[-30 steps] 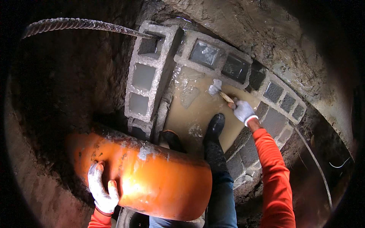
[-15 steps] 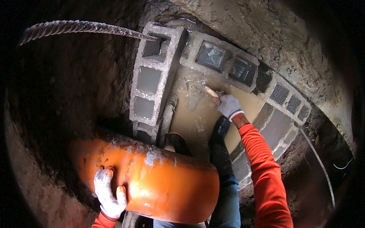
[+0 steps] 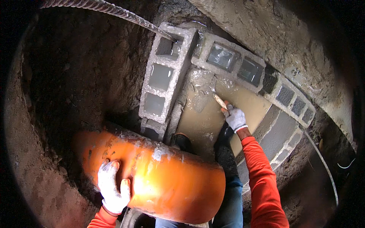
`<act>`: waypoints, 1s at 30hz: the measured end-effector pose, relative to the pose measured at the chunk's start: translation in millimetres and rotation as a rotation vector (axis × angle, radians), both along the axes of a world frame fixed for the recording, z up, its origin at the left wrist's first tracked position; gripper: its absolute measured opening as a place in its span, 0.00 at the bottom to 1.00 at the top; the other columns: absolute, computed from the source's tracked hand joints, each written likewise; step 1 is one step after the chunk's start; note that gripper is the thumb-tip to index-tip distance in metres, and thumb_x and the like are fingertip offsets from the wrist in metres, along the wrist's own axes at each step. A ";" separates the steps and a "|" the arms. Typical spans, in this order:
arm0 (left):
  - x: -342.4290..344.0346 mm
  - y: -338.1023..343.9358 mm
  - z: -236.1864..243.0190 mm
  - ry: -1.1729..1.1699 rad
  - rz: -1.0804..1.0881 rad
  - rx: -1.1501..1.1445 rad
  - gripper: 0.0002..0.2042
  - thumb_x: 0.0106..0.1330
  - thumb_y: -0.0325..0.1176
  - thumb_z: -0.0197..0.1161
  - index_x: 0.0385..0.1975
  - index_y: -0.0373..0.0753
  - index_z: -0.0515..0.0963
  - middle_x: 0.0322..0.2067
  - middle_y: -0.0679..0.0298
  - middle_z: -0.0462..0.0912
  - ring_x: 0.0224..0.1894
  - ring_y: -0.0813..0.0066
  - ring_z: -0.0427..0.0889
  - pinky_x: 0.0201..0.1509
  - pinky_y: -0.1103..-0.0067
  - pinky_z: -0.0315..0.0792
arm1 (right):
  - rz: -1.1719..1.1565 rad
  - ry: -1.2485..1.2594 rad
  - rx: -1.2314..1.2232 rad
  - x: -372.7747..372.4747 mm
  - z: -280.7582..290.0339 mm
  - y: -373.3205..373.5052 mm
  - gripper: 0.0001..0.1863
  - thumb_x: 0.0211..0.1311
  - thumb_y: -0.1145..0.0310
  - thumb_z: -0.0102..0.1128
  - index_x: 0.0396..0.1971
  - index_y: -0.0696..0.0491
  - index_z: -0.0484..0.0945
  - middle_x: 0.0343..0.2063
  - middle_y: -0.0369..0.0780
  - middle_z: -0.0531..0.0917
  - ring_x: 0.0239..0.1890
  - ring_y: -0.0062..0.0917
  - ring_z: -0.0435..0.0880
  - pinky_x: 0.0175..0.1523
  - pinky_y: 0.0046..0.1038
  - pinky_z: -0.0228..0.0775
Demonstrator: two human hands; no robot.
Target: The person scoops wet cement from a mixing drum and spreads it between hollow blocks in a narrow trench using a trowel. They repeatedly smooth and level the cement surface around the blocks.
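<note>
My right hand (image 3: 235, 117), in a white knit glove with orange fingertips, grips the pale wooden handle of a trowel (image 3: 219, 101). Its blade is sunk in wet grey mortar (image 3: 199, 91) and cannot be made out. Murky brown water (image 3: 203, 123) lies around the mortar, inside a ring of concrete blocks (image 3: 173, 85). At the lower left my left hand (image 3: 114, 186), gloved the same way, lies with its fingers apart against a large orange pipe (image 3: 171, 178). The pipe lies across in front of my legs, smeared with grey cement.
A steel reinforcing bar (image 3: 114, 9) sticks up out of the far left block. A second, thinner bar (image 3: 323, 163) runs along the right. Earth walls (image 3: 87, 68) close in around the pit. My dark boots (image 3: 226, 146) stand in the water between pipe and blocks.
The view has shifted, so blocks and pipe appear farther right. My right hand has drawn slightly nearer with the trowel. The left hand stays on the pipe.
</note>
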State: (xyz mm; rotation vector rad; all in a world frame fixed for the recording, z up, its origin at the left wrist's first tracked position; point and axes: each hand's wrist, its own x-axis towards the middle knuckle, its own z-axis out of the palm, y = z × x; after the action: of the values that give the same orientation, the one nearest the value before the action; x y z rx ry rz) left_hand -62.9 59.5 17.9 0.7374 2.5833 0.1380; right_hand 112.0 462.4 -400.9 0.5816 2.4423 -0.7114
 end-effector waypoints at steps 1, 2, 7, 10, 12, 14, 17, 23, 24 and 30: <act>0.3 0.2 -0.7 -0.001 0.004 0.006 0.26 0.70 0.35 0.65 0.66 0.28 0.76 0.59 0.43 0.83 0.62 0.36 0.80 0.75 0.49 0.69 | -0.017 0.003 -0.005 -1.3 -0.3 0.8 0.29 0.79 0.42 0.56 0.69 0.45 0.80 0.36 0.54 0.90 0.40 0.53 0.91 0.48 0.52 0.84; 0.2 1.4 -0.7 0.006 0.012 0.014 0.26 0.70 0.35 0.65 0.66 0.28 0.76 0.59 0.43 0.83 0.62 0.36 0.80 0.75 0.49 0.69 | -0.031 0.013 -0.007 -3.2 -1.6 2.7 0.27 0.78 0.44 0.60 0.66 0.46 0.82 0.36 0.54 0.90 0.40 0.52 0.91 0.48 0.50 0.84; -1.5 5.9 -1.8 0.046 -0.001 0.059 0.26 0.65 0.32 0.69 0.63 0.29 0.79 0.56 0.44 0.85 0.61 0.37 0.81 0.73 0.51 0.72 | -0.058 0.083 0.016 31.2 30.8 5.8 0.27 0.78 0.45 0.60 0.66 0.46 0.82 0.37 0.53 0.91 0.37 0.50 0.92 0.42 0.51 0.84; -3.8 7.2 1.6 0.065 -0.004 0.082 0.26 0.63 0.31 0.71 0.62 0.31 0.80 0.56 0.46 0.86 0.59 0.39 0.83 0.72 0.52 0.74 | -0.054 0.183 0.052 50.8 73.3 3.6 0.25 0.76 0.47 0.65 0.63 0.47 0.84 0.36 0.51 0.91 0.36 0.48 0.92 0.40 0.49 0.84; -4.2 9.1 1.0 0.074 -0.002 0.119 0.26 0.63 0.32 0.72 0.62 0.32 0.81 0.56 0.47 0.86 0.58 0.41 0.83 0.72 0.52 0.74 | -0.044 0.232 0.078 64.3 106.3 7.4 0.25 0.75 0.48 0.66 0.61 0.48 0.86 0.35 0.50 0.91 0.36 0.47 0.92 0.40 0.48 0.84; -4.2 11.4 3.6 0.078 0.006 0.143 0.25 0.65 0.33 0.71 0.63 0.32 0.80 0.56 0.47 0.86 0.58 0.42 0.83 0.72 0.53 0.73 | -0.047 0.262 0.068 71.4 144.6 10.4 0.25 0.75 0.48 0.66 0.61 0.49 0.86 0.35 0.50 0.91 0.35 0.47 0.92 0.41 0.48 0.85; -0.4 1.1 3.5 0.114 0.036 0.191 0.24 0.69 0.34 0.69 0.63 0.33 0.80 0.57 0.47 0.86 0.60 0.43 0.83 0.73 0.55 0.73 | -0.022 0.168 0.040 67.9 212.2 6.9 0.27 0.75 0.48 0.66 0.63 0.51 0.85 0.35 0.51 0.90 0.36 0.47 0.92 0.42 0.46 0.85; 2.5 -24.7 8.8 0.119 0.200 0.395 0.23 0.71 0.32 0.67 0.65 0.32 0.79 0.62 0.46 0.84 0.66 0.43 0.80 0.76 0.57 0.71 | -0.040 0.108 -0.001 18.6 342.7 9.8 0.28 0.77 0.49 0.64 0.65 0.54 0.82 0.32 0.53 0.89 0.35 0.49 0.91 0.41 0.47 0.83; -2.2 -32.2 14.7 0.156 0.154 0.387 0.24 0.71 0.33 0.67 0.66 0.32 0.78 0.63 0.46 0.83 0.66 0.43 0.80 0.76 0.57 0.70 | -0.019 0.109 0.023 -0.3 361.1 9.2 0.29 0.77 0.49 0.64 0.66 0.54 0.82 0.31 0.53 0.89 0.34 0.49 0.91 0.41 0.48 0.83; -2.3 -52.3 1.7 0.096 0.174 0.377 0.29 0.70 0.40 0.69 0.68 0.32 0.75 0.64 0.43 0.81 0.67 0.41 0.78 0.76 0.55 0.69 | 0.157 0.233 0.185 -122.5 412.6 -9.0 0.22 0.78 0.58 0.59 0.61 0.58 0.77 0.27 0.53 0.87 0.32 0.53 0.90 0.37 0.52 0.81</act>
State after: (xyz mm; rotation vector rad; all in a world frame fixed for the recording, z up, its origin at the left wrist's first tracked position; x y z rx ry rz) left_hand -65.2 7.2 19.7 0.6567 2.7448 0.6733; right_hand -10.5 453.4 11.6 0.3874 2.7547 -0.5171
